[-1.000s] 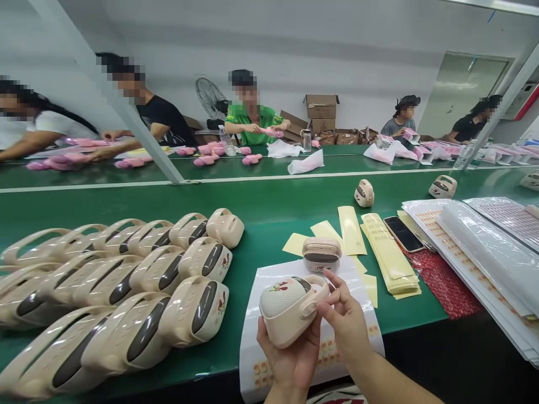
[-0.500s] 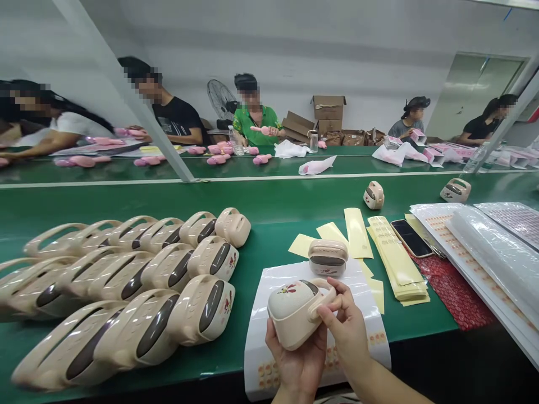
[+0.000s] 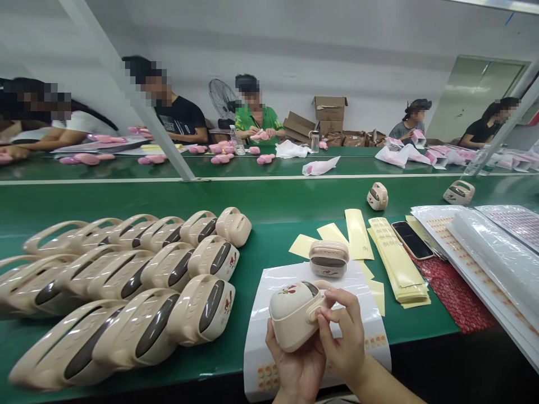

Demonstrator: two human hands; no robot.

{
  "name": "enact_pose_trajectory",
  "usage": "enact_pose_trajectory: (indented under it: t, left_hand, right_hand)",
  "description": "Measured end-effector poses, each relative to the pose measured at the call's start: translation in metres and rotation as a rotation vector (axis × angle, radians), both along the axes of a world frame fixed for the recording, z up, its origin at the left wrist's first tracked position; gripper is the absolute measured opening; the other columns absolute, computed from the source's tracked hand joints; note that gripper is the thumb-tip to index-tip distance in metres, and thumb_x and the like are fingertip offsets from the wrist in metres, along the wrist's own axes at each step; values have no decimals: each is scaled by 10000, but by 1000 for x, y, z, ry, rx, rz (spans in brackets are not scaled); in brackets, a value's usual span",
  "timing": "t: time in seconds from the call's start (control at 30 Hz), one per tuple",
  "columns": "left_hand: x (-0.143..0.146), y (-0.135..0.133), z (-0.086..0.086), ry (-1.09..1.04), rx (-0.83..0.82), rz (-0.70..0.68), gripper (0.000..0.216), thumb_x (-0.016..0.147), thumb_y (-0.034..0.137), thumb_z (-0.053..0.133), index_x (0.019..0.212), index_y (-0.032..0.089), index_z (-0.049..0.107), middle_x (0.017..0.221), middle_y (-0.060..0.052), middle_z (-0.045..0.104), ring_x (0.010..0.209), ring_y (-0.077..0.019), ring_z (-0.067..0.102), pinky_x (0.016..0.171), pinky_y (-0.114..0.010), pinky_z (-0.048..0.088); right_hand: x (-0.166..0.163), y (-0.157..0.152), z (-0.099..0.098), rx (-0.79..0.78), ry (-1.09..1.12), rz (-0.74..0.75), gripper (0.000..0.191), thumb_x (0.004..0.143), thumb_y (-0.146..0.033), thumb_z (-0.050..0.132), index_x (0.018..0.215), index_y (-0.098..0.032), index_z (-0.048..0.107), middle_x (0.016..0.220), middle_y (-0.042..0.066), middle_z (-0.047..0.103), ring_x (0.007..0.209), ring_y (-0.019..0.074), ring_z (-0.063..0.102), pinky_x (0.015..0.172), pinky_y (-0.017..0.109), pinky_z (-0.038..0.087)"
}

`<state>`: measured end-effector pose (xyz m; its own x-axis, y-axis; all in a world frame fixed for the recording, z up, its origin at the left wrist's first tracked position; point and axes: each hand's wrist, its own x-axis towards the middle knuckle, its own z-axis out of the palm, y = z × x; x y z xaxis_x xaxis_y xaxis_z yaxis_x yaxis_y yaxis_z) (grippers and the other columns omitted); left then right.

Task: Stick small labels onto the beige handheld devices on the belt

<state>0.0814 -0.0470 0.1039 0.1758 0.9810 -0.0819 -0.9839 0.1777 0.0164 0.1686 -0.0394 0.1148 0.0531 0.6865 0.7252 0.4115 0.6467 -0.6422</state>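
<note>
A small beige portable speaker [image 3: 290,325] with a pale, flower-printed front rests in my left hand [image 3: 297,362], whose fingers cup it from below. My right hand [image 3: 345,331] is closed at the speaker's carry handle, thumb and fingertips pinched against the round joint at the handle's end. Whether a small piece lies under those fingertips I cannot make out. Just behind, a second beige speaker [image 3: 328,259] stands upright on a white sticker sheet [image 3: 261,314] with rows of orange round stickers. Both hands are above this sheet.
Rows of beige speakers [image 3: 202,308] fill the left of the green bench. Yellow sticker strips [image 3: 393,264], a phone [image 3: 411,240], and plastic-covered sheets [image 3: 484,247] lie right. Two more speakers stand farther back. Co-workers sit opposite with pink items; a slanted post [image 3: 138,95] rises left.
My right hand's fingers have shifted from around the handle to its round joint, bending closer together. My left hand still holds the speaker. The co-worker in green has lowered a pink item.
</note>
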Motion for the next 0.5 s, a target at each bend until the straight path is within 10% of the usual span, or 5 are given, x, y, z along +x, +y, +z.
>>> enact_pose_trajectory:
  t: [0.23, 0.5]
  left_hand:
    - [1, -3, -6, 150, 95, 87, 531, 781, 373, 509, 1292, 264, 421, 1130, -75, 650, 997, -220, 615, 831, -291, 500]
    - [-19, -4, -6, 67, 196, -12, 417, 826, 379, 459, 1239, 325, 481, 1228, -25, 591, 1156, -250, 500, 909, -355, 454]
  right_hand:
    - [2, 5, -1, -328, 93, 36, 561, 762, -272, 580, 1257, -226, 320, 1221, 118, 450, 1156, 262, 429, 957, 456, 379]
    - [47, 2, -25, -488, 94, 247, 343, 844, -264, 447, 1180, -237, 386, 1164, 86, 511, 1090, 205, 502, 918, 369, 430]
